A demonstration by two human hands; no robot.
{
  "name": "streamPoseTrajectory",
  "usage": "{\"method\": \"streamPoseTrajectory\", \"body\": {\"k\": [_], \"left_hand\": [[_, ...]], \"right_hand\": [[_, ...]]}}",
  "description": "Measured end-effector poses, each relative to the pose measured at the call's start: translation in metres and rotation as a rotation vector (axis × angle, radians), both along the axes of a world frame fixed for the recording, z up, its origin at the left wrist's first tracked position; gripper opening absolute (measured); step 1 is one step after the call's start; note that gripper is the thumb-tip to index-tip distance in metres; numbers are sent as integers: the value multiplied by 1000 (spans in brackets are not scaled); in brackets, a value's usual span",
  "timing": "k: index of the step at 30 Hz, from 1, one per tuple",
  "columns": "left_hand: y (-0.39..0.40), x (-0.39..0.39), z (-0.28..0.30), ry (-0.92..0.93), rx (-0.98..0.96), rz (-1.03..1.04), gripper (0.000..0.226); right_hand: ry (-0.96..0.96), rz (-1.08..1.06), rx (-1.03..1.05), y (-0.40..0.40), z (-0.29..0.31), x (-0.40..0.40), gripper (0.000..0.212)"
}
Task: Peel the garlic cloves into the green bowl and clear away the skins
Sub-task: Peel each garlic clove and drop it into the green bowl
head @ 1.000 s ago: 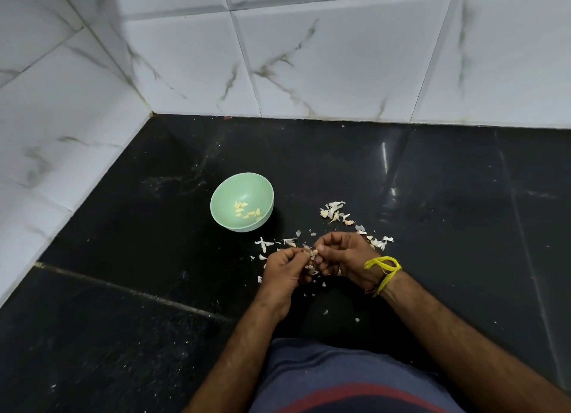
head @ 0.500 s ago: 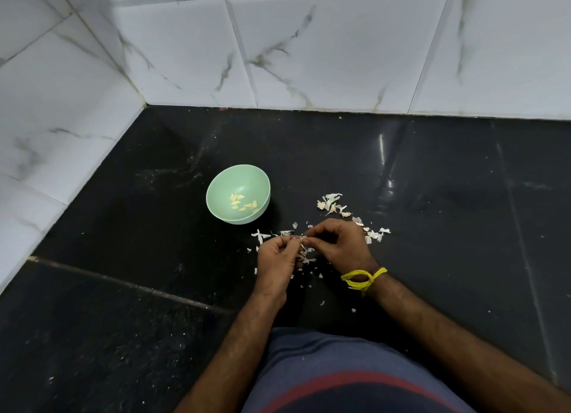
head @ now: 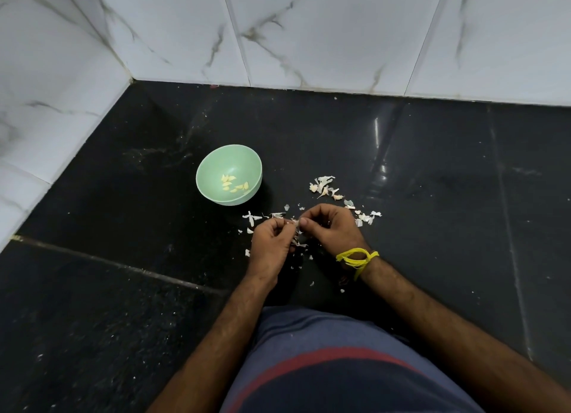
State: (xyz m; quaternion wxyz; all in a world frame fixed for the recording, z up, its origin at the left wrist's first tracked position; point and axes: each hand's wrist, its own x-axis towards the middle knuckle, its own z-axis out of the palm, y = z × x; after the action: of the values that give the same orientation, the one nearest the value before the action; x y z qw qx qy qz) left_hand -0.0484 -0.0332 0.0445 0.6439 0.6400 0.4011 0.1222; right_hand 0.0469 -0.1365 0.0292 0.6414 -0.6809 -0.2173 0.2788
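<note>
A green bowl [head: 216, 165] stands on the black counter and holds several peeled garlic cloves [head: 234, 184]. Just in front of it and to the right, my left hand [head: 272, 242] and my right hand [head: 332, 230] meet fingertip to fingertip. Both pinch one small garlic clove [head: 296, 222] between them, most of it hidden by the fingers. White garlic skins [head: 324, 185] lie scattered around and beyond my hands. A yellow thread is tied round my right wrist.
The black stone counter [head: 432, 180] ends at white marble-tiled walls [head: 309, 32] at the back and the left, forming a corner behind the bowl. A seam runs across the counter at the left. My blue and red shirt fills the bottom of the view.
My hands have stayed together on the clove, with small finger shifts. The view has tilted slightly, so bowl and hands sit a little higher in the frame.
</note>
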Motion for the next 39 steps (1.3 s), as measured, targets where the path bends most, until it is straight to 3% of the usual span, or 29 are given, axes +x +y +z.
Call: {"method": "streamPoseTrajectory", "body": {"k": [5, 10, 14, 18, 27, 39], "left_hand": [[8, -7, -12, 74, 127, 18, 16], [7, -10, -4, 79, 330, -20, 30], [4, -8, 9, -24, 503, -20, 5], [2, -9, 11, -118, 573, -115, 8], [4, -11, 12, -121, 655, -172, 7], [8, -13, 12, -121, 825, -306, 4]], "right_hand": [[302, -94, 240, -2, 9, 4, 9], [402, -81, 248, -6, 10, 8, 17], [444, -63, 235, -6, 8, 4, 13], [446, -29, 204, -8, 10, 3, 15], [380, 12, 134, -8, 11, -1, 23], [343, 35, 110, -11, 15, 3, 15]]}}
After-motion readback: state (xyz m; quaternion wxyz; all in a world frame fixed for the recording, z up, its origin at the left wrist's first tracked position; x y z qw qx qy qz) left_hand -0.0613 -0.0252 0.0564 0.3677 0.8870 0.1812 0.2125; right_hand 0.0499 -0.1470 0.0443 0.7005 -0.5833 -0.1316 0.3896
